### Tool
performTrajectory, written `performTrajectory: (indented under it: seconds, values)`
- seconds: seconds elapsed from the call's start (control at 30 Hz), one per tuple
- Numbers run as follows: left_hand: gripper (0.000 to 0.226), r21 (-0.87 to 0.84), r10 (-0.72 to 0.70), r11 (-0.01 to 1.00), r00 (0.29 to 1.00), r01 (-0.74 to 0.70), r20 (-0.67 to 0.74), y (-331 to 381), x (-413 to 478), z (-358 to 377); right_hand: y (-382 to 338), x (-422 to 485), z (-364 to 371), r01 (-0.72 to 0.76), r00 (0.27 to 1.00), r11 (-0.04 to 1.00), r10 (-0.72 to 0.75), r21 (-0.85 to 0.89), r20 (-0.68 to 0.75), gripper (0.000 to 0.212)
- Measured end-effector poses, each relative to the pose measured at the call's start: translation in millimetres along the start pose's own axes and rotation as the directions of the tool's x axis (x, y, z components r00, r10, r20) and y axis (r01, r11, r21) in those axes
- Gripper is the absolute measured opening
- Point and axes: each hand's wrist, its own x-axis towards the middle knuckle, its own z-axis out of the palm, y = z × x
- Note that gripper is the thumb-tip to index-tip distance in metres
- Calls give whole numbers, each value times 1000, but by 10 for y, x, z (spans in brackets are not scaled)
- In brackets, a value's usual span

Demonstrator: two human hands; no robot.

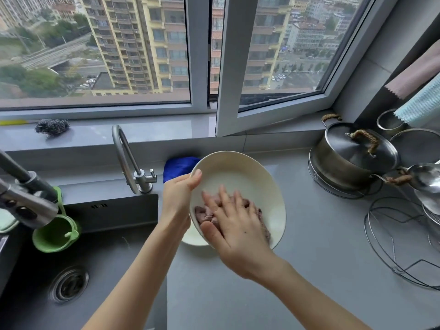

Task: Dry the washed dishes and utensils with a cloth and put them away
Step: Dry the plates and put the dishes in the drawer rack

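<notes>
head view: left hand [179,194] grips the tilted plate [240,177]; right hand [234,225] presses the cloth [207,214] inside it.

Grey desk [321,246] fills lower right of frame. On it: lidded steel pot [352,158] on wire trivet at upper right, wire rack [402,246] at right edge, blue cloth [176,167] at back, near tap [133,163].

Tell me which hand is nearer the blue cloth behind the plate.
Left. The left hand grips the white plate's rim, just below the blue cloth. The right hand presses a mauve cloth inside the plate, farther away.
</notes>
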Motion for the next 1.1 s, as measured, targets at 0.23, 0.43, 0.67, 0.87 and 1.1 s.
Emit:
performTrajectory:
  seconds: [0.23, 0.43, 0.67, 0.87, 1.1]
  values:
    - [26, 142, 22, 989, 991, -41, 133, 123, 12, -239, 525, -464, -136, 390, 920, 866, -353, -313, 169, 49]
    - [25, 346, -115, 937, 906, -37, 408, 173, -29, -182, 1046, 106, -470, 511, 818, 626, -564, -588, 111, 49]
    - [51, 276, -47, 959, 917, -70, 395, 109, -153, -68, 613, 551, -814, 177, 980, 980, -166, 94, -113, 95]
    - [48, 261, -25, 963, 942, -67, 333, 35, -227, -72, 716, 506, -756, -45, 998, 912, 22, 408, 61, 89]
    - [22, 114, 2, 993, 985, -22, 170, 45, -248, -184, 870, 164, -689, -265, 958, 502, 234, 823, 166, 63]
